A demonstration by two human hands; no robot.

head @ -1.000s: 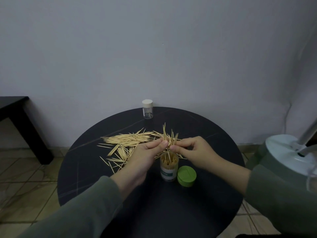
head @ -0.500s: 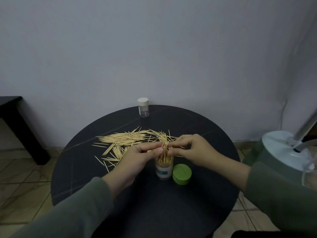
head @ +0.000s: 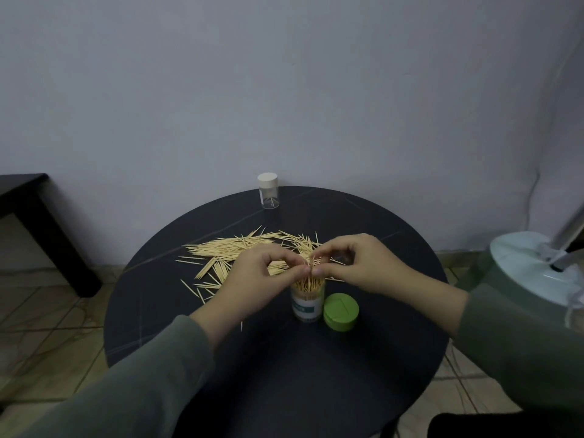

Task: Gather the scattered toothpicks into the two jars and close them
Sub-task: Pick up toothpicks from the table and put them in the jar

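Since the frame a second back, both hands had sunk from holding a fan of toothpicks high above the jar to pinching the bunch right at its mouth, most of the sticks now down inside.

Left to right:
- Dark side table (head: 28, 197) at far left, against the wall.
- Loose toothpicks (head: 230, 251) lay spread over the left-centre of the round black table (head: 395, 235), a few strays nearer the front edge.
- Small clear jar (head: 268, 192) with its white cap on stood at the far rim, well apart from the work; near empty, as far as could be told.
- Left hand (head: 252, 279) had thumb and forefinger curled in, pinching the bunch from the left side.
- Labelled jar (head: 307, 301) stood upright under both hands, open, packed with sticks standing on end.
- Right hand (head: 357, 263) pinched the same bunch from the right, fingertips meeting the left's over the mouth.
- Green lid (head: 340, 312) rested on the table, touching or just beside the jar's right side.
- Pale round appliance base (head: 531, 263) on the floor at right.

Judgement: step in hand was seating the bunch. Done well, it called for keeping the sticks vertical and parallel, easing the pinch gradually, and not knocking the jar, which neither hand was steadying. Much of the pile remained.
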